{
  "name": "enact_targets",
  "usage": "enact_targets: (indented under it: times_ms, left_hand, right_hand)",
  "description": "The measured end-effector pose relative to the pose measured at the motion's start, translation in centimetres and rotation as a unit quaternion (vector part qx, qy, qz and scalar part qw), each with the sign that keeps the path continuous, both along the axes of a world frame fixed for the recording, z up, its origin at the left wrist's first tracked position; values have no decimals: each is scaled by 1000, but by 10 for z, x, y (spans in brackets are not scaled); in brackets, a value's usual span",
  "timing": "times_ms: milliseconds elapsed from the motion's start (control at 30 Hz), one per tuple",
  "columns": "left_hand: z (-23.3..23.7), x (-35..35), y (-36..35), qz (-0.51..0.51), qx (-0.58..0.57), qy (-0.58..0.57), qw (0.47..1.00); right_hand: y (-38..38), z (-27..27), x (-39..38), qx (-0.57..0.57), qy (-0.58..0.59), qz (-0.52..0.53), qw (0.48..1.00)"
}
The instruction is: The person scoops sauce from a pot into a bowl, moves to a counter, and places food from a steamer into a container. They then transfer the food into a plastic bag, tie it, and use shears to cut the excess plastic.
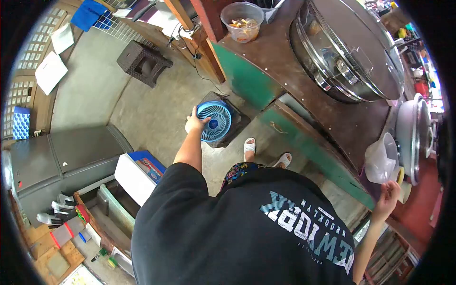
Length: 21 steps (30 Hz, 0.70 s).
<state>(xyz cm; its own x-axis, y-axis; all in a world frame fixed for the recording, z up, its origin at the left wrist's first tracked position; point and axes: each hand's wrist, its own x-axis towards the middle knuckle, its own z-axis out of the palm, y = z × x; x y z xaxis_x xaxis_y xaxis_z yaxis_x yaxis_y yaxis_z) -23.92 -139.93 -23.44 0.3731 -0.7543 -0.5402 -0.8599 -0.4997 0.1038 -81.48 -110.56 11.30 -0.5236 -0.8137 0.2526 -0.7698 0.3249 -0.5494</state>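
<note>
- so the left hand (194,124) has hold of the blue fan (214,121) by the left edge of its round grille; thumb laid over the front, fingers round the rim
- the fan sits low, around the middle of the view, over a dark patterned base (243,119) on the floor; base edges poke out past the grille, mostly on the right side
- right hand (389,194) is loosely curled, out by the tabletop (266,52) edge, just beside a clear plastic bag (379,164); can't tell if it's touching the bag, or gripping anything
- concrete floor (156,111) gives decent room left of the fan, up to the brown stool (142,62) and the grey cabinet (85,147); it's way tighter on the right, where the green panel (247,76) under the tabletop cuts in at a slant
- both white sandals (250,145) are near that panel, just below the fan in view
- up top, a food tub (242,22) is close to the tabletop's left edge; the big lidded metal pan (346,57) takes up lots of space further right
- white-and-blue box (137,175) is right by the left arm; not much gap there
</note>
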Motion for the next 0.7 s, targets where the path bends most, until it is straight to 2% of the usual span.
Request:
enact_targets:
  times_ms: [167, 267, 433, 533, 633, 700]
  left_hand:
    - [-3, 0, 1, 5, 21, 5, 1000]
    - [26, -8, 4, -66, 55, -44, 995]
    - [9, 4, -4, -67, 65, -19, 995]
    - [1, 14, -11, -94, 72, -10, 993]
    - [-1, 13, -11, -88, 77, -32, 993]
    - [-9, 19, -13, -65, 78, 3, 995]
  right_hand:
    - [-12, -23, -1, 30, 14, 11, 999]
    - [-23, -29, 3, 31, 42, 19, 998]
    - [-32, -33, 9, 56, 114, 41, 991]
    - [-34, -38, 12, 41, 77, 17, 996]
    - [-37, -39, 13, 29, 61, 12, 998]
    - [-40, -39, 14, 20, 58, 14, 998]
